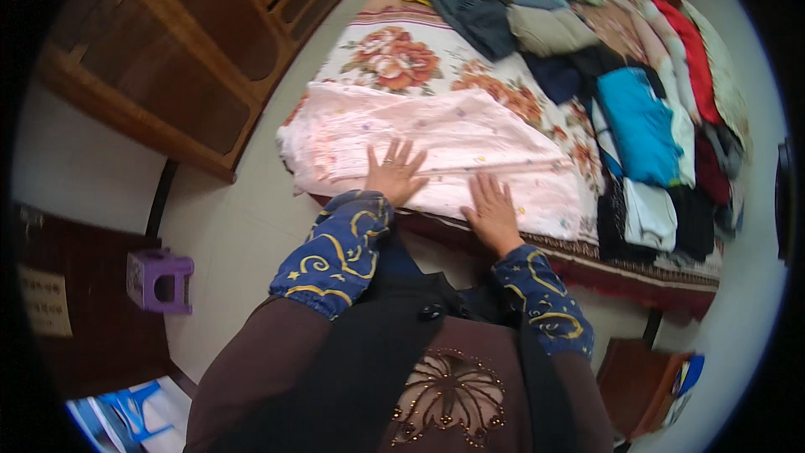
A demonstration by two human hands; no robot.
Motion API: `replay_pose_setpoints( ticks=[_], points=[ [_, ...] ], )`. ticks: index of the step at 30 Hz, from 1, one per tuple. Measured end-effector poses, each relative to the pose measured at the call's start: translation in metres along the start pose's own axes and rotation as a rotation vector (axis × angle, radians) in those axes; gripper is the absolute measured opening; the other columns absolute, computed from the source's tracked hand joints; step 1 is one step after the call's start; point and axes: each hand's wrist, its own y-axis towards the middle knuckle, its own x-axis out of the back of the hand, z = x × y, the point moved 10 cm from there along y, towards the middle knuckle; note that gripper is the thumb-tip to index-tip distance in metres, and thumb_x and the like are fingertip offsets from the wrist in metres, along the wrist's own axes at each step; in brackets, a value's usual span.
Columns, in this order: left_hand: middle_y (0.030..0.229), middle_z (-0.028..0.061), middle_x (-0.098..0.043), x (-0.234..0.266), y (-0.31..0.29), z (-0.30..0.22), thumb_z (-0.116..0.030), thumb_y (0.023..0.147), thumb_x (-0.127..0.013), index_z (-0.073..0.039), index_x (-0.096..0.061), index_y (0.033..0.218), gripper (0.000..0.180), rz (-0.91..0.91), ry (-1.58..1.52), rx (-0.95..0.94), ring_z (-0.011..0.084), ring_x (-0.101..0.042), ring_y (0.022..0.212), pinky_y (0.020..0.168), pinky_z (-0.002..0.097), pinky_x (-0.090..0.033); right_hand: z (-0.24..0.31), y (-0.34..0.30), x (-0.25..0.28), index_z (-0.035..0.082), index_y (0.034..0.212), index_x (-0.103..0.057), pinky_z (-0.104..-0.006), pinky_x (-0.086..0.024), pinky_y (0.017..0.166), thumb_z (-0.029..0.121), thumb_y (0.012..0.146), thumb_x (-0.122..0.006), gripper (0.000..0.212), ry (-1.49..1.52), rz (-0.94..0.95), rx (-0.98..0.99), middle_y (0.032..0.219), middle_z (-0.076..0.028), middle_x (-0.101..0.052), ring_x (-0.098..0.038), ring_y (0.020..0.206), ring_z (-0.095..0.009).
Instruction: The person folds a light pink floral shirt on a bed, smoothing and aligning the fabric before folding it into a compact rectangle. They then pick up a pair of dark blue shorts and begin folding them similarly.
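Observation:
A pale pink garment (470, 130) with small scattered prints lies spread along the near edge of the bed. It has a gathered, ruffled part at its left end; whether it is a dress or a skirt I cannot tell. My left hand (394, 174) rests flat on the cloth left of its middle, fingers spread. Further right, my right hand (495, 211) also lies flat on the near side of the garment, fingers stretched out. Neither hand grips the cloth. Blue sleeve covers with yellow patterns reach down both forearms.
Under the garment is a flowered bedspread (335, 63). Folded clothes line the bed's right side, among them a blue piece (639, 127) and a white one (650, 214). Dark trousers (471, 17) lie farther back. A wooden wardrobe (159, 50) and a purple stool (138, 281) stand left.

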Motion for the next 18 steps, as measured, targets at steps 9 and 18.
replay_pose_setpoints(
  ticks=[9, 18],
  points=[
    [0.159, 0.0050, -0.019, -0.009, -0.015, 0.034, -0.055, 0.098, -0.030, -0.029, -0.029, 0.150, 0.058, -0.032, -0.088, 0.040, 0.0232, -0.009, 0.148, 0.113, 0.0630, 0.001, -0.043, -0.015, -0.015, 0.001, 0.146, -0.032, -0.0482, -0.013, 0.117, 0.044, 0.093, -0.049, 0.069, -0.027, 0.105, -0.089, 0.154, -0.015, -0.028, -0.024, 0.143, -0.033],
    [0.157, 0.0028, -0.025, 0.001, -0.020, 0.089, -0.049, 0.099, -0.033, -0.027, -0.032, 0.148, 0.054, -0.145, -0.020, 0.092, 0.0229, -0.015, 0.147, 0.115, 0.0579, -0.004, -0.049, -0.017, -0.020, 0.000, 0.147, -0.030, -0.0494, -0.015, 0.116, 0.043, 0.093, -0.049, 0.071, -0.086, 0.153, -0.094, 0.154, -0.017, -0.028, -0.024, 0.143, -0.034]
  ],
)
